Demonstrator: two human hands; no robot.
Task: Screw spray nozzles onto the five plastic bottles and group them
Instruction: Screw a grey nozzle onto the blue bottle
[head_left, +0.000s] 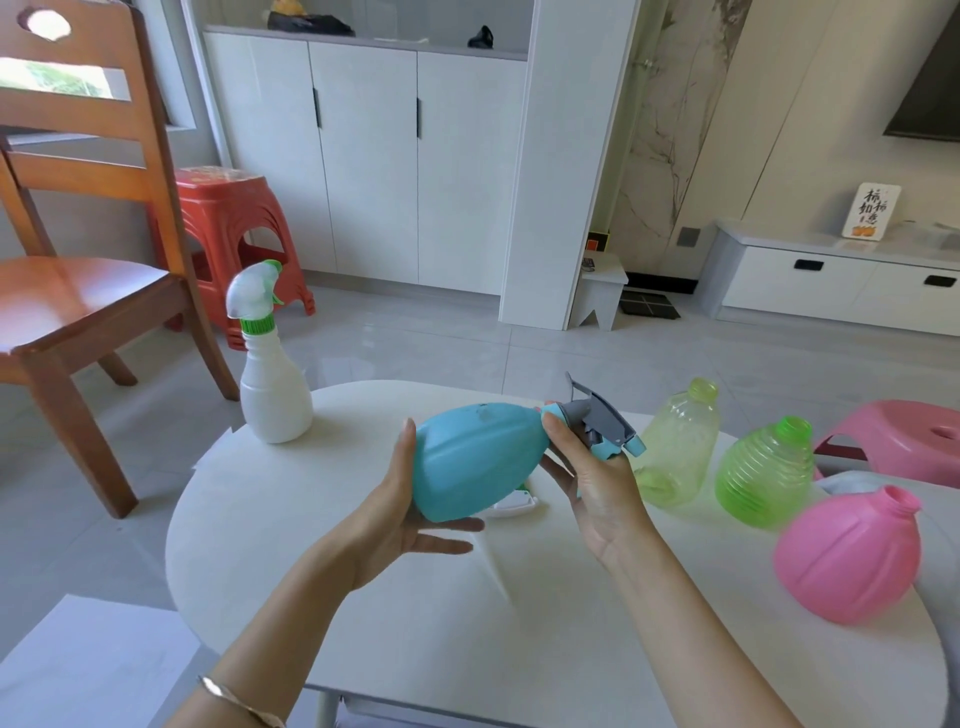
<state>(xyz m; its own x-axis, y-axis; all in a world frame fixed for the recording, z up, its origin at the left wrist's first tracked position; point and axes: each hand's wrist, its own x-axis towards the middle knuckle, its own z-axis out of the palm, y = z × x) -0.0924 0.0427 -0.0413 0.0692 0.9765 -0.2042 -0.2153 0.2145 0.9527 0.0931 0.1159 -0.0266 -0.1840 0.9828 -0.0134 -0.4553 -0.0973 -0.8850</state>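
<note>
Cradling the light-looking, probably slick blue bottle (475, 462), the left hand (402, 512) lies spread; the right hand (602, 493) pinches the nozzle (602, 415) at its collar.

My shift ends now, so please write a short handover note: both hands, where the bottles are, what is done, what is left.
Left hand cradles the round blue plastic bottle, fingers straight beneath it; right hand grips its grey trigger nozzle at the neck. Tightness: cannot tell.
Done: white plastic bottle with white-green nozzle, standing far left on the white table.
To do: pale yellow clear bottle, green ribbed bottle, pink round bottle, all open-necked at the right; then grouping.
</note>
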